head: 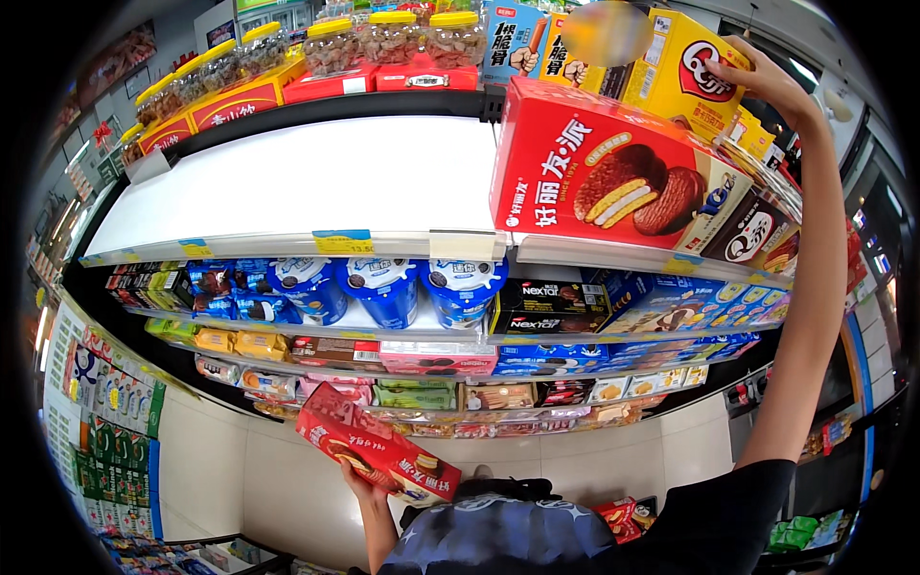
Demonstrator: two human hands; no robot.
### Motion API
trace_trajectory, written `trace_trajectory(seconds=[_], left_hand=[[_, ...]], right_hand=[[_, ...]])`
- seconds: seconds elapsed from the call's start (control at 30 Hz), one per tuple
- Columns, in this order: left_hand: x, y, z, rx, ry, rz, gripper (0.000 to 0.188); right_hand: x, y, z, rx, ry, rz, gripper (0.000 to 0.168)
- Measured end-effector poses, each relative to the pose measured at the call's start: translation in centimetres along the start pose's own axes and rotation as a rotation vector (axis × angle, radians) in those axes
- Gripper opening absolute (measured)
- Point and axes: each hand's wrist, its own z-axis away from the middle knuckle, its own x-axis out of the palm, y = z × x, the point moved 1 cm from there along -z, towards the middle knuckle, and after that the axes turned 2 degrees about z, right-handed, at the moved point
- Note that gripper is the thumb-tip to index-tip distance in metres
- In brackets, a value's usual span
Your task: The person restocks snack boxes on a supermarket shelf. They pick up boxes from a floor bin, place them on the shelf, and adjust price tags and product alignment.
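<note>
My left hand [366, 489] holds a red box of chocolate pies [377, 449] low in front of my body, tilted over the floor. My right arm reaches up at the right, and my right hand [762, 79] rests with its fingers on a yellow box of snack cakes [686, 75] on top of the shelving. Whether these fingers grip the box, I cannot tell. Just below stands a large red box of chocolate pies [611, 165] on the upper shelf. Beside it on the right is a dark brown snack box [755, 230].
A white shelf [309, 180] spans the upper left. Plastic jars with yellow lids [395, 39] line the top ledge. Lower shelves hold blue cookie tubs [381, 287], black wafer boxes [550, 305] and bagged biscuits [413, 395]. Red packages [622, 517] lie near the floor by my right side.
</note>
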Motion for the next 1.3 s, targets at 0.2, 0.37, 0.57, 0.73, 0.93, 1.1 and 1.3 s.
trace_trajectory(seconds=[0.2,0.37,0.57,0.73,0.93,1.1,1.3], left_hand=[[0.5,0.7,-1.3,-0.047,-0.023,0.008,0.065],[0.6,1.7,-1.2,0.001,0.026,-0.016,0.063],[1.2,0.5,-2.2,-0.036,0.026,-0.007,0.062],[0.8,-0.1,-2.3,-0.037,0.042,0.012,0.062],[0.8,0.1,-2.3,-0.048,0.074,0.018,0.061],[0.1,0.4,-2.4,-0.007,0.055,0.019,0.061],[-0.5,-0.6,-2.9,-0.054,0.013,0.007,0.061]], right_hand=[[-0.4,-1.8,0.3,-0.118,0.021,0.143,0.049],[3.5,-10.8,1.1,-0.223,-0.025,-0.536,0.067],[6.2,-16.9,-0.8,-0.317,-0.31,-0.317,0.083],[10.0,-12.8,-4.1,-0.536,-0.356,0.131,0.049],[9.2,-9.4,-3.4,-0.449,-0.6,-0.021,0.043],[7.2,-10.1,-3.3,-0.37,-0.527,0.013,0.03],[-1.3,-5.8,-2.6,-0.143,0.335,-0.383,0.049]])
